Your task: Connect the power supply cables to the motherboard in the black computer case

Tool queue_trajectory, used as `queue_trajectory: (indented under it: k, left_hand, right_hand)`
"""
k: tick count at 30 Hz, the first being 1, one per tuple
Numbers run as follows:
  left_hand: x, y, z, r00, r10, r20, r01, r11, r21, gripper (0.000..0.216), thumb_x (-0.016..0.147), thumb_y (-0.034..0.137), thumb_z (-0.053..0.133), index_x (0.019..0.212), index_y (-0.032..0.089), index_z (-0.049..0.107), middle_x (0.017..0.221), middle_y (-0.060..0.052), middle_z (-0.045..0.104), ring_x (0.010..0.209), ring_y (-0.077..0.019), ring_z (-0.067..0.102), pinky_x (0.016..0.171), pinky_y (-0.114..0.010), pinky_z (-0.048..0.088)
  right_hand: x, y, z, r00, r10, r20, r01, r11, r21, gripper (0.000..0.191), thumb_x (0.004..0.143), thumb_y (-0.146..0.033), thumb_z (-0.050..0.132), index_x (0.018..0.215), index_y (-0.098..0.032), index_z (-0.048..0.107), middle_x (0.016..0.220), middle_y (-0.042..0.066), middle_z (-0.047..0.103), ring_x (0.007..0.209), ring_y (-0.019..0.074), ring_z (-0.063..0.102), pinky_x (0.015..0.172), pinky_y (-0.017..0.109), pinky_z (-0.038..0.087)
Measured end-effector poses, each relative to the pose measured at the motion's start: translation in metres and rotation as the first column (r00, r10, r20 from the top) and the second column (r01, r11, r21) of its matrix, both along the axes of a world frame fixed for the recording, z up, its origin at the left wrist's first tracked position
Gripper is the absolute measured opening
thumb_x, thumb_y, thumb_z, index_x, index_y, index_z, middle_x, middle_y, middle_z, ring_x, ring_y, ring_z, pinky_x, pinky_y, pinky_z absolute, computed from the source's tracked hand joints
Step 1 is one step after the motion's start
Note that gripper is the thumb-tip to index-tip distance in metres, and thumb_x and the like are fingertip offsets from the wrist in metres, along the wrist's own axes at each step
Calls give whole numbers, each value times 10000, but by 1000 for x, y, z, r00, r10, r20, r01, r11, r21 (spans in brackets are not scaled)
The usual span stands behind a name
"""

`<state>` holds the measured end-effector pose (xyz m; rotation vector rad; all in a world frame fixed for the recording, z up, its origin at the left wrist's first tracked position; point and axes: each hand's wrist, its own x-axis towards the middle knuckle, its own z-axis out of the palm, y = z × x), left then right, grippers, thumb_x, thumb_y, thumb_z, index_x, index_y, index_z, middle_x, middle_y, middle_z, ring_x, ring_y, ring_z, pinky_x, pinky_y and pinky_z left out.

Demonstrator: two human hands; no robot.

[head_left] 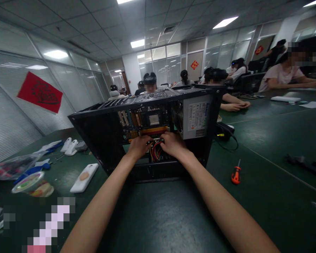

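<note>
A black computer case [92, 133] stands open-sided in front of me on the green table. Both hands reach into it at the lower edge of the motherboard [144, 121]. My left hand [140, 146] and my right hand [171, 142] face each other with curled fingers, just below the yellow and red memory slots [158, 131]. A thin strip shows between the fingertips, but its kind is unclear. Under the fingers hang red, yellow and black cables [156, 151]. The power supply [196, 116] sits at the case's upper right, beside my right hand.
An orange screwdriver [236, 174] lies right of the case, with a black cabled item [225, 131] behind it. On the left are a white phone [84, 178], a plastic food cup [28, 182] and plastic bags [15, 167]. Several people sit around; one person's hands [235, 104] rest on the table.
</note>
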<state>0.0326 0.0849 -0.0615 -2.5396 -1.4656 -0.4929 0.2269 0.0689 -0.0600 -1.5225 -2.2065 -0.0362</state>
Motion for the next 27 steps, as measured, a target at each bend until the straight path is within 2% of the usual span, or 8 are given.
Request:
queue_trajectory:
  k: [6,10,17,27]
  left_hand:
    - [4,-4,5,994,82,-79,-81,997,10,252,952,293,563,1154,239,704,1168,-30,716,1085,-240,662,835,-309,493]
    - [5,-5,6,991,118,-68,-117,993,20,250,947,321,576,1150,257,707,1155,-23,721,1062,-239,668,811,-308,491]
    - [7,-1,3,979,164,-124,-160,986,45,251,937,341,581,1130,246,711,1099,-52,727,1011,-252,676,768,-310,482]
    - [20,-5,10,929,305,-209,-300,952,55,262,928,388,568,981,205,748,946,-116,742,896,-304,702,711,-349,507]
  right_hand:
    - [-2,1,-4,999,-4,47,5,1000,-27,237,878,-288,572,1026,-165,711,1111,118,696,1013,247,646,806,311,477]
    - [-1,1,-6,997,-5,71,5,1000,-11,249,894,-331,566,1012,-171,716,1094,117,704,998,255,656,810,324,481]
    - [0,-2,-5,996,23,91,-24,1000,11,203,884,-284,577,981,-173,715,1097,117,703,985,251,670,771,310,492]
    - [1,-5,-7,994,43,96,-42,999,-8,201,900,-280,569,1005,-168,699,1112,126,693,1002,258,670,802,313,488]
